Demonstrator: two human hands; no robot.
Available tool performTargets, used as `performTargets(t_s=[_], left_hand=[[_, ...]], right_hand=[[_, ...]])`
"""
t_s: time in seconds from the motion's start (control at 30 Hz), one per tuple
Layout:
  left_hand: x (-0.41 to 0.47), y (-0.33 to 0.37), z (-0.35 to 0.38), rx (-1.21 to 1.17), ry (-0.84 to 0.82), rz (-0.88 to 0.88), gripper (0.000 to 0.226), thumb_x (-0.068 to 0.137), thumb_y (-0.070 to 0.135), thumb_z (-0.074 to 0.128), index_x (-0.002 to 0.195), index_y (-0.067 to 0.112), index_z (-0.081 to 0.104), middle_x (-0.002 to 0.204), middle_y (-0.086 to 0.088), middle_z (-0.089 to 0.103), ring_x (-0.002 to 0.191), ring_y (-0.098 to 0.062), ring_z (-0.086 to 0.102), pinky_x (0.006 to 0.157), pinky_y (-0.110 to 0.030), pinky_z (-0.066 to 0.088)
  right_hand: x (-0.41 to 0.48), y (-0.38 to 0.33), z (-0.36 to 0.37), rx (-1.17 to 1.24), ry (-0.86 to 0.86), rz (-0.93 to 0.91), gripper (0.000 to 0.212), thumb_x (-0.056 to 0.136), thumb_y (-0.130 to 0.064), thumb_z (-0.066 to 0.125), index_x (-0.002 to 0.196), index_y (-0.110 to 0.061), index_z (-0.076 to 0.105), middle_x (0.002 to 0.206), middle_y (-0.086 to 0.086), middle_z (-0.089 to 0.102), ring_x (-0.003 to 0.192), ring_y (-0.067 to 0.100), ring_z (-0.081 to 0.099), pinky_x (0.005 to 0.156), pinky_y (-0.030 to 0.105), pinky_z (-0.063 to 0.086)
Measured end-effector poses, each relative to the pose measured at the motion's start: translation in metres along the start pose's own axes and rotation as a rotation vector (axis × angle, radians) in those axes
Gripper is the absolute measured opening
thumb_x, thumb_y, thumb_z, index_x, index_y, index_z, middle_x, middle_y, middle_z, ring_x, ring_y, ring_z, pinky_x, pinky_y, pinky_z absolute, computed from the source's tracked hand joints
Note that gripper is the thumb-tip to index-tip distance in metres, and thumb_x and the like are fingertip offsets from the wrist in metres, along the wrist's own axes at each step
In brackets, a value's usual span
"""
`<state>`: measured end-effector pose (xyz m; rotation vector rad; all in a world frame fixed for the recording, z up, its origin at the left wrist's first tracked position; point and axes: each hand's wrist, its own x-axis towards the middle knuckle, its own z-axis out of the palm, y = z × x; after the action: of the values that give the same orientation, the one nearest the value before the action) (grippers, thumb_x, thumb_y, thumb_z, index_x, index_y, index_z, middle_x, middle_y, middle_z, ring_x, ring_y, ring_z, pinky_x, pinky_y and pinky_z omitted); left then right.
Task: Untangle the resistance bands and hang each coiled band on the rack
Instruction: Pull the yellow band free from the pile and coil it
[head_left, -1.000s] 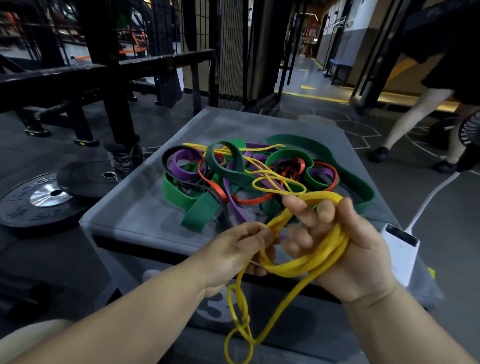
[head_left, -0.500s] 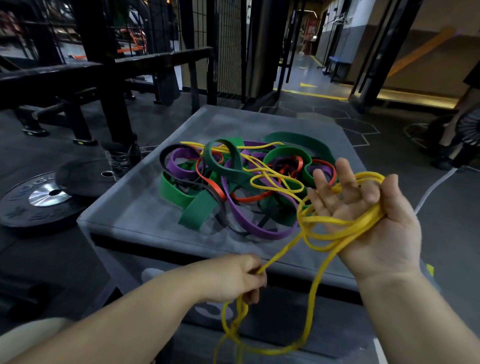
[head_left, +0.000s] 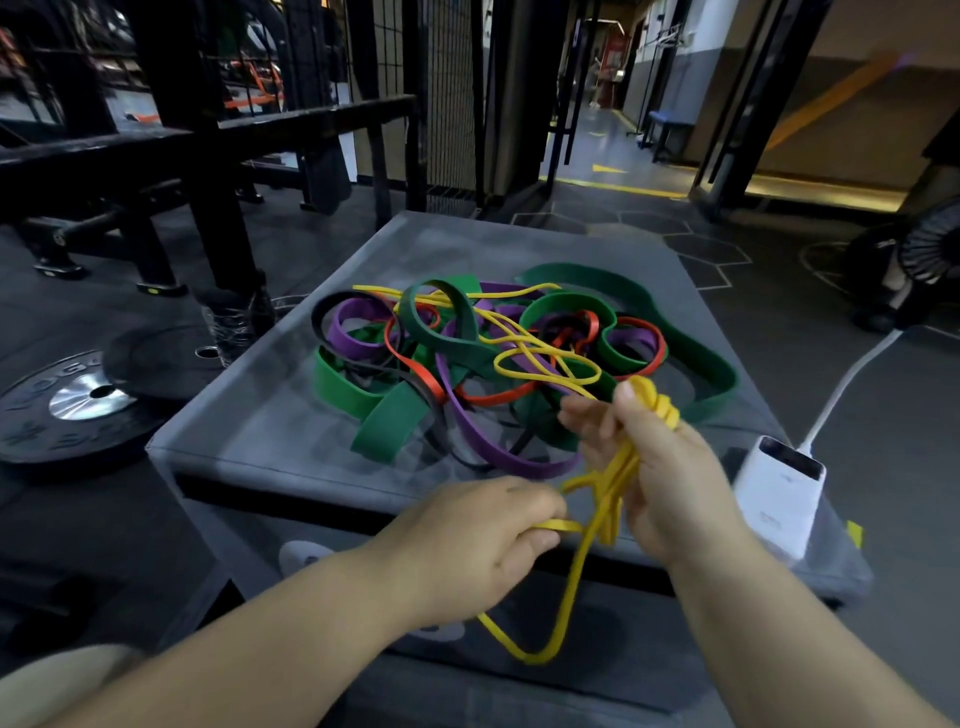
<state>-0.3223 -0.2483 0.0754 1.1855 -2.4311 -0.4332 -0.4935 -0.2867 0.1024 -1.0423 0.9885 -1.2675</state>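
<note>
Gripping one yellow band (head_left: 621, 467), left hand (head_left: 478, 540) and right hand (head_left: 660, 467), beside tangled bands (head_left: 467, 332) atop grey box (head_left: 260, 431).

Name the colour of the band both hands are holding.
The band is yellow; the head view shows it.

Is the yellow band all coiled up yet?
Partly coiled. Some loops of the yellow band wrap the right hand, the left hand pinches a strand, and one long loop hangs loose below.

Yellow band (head_left: 615, 475): thin, strands bunched, one loop hanging low. Other bands (head_left: 457, 332): green, purple, red, black, tangled on grey pad (head_left: 260, 431).
</note>
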Motion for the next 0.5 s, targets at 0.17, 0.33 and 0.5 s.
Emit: performTargets(t_s=[0.17,0.33,0.5], left_hand=[[-0.001,0.001,-0.003,0.010,0.098,0.019,0.007,0.095,0.041,0.041,0.098,0.035,0.043,0.088,0.015,0.044,0.088,-0.010,0.050,0.070,-0.031,0.041],[-0.001,0.003,-0.004,-0.026,0.184,-0.044,0.015,0.092,0.042,0.044,0.098,0.028,0.047,0.090,0.010,0.056,0.082,-0.017,0.056,0.067,-0.038,0.046],[-0.002,0.001,-0.004,-0.012,0.252,-0.116,0.029,0.088,0.040,0.061,0.086,0.040,0.032,0.063,0.018,0.044,0.058,-0.003,0.043,0.056,-0.026,0.028]], right_hand=[[-0.013,0.012,0.016,0.050,-0.129,0.174,0.031,0.078,-0.037,0.059,0.086,-0.007,0.065,0.091,0.015,0.075,0.084,0.030,0.071,0.070,0.043,0.056],[-0.017,0.014,0.019,0.066,-0.263,0.130,0.023,0.080,-0.028,0.060,0.093,-0.012,0.052,0.077,0.008,0.063,0.069,0.023,0.061,0.055,0.032,0.052],[-0.010,0.019,0.014,0.024,-0.211,0.075,0.028,0.086,-0.031,0.068,0.106,-0.018,0.055,0.084,0.012,0.062,0.074,0.029,0.059,0.060,0.039,0.050]])
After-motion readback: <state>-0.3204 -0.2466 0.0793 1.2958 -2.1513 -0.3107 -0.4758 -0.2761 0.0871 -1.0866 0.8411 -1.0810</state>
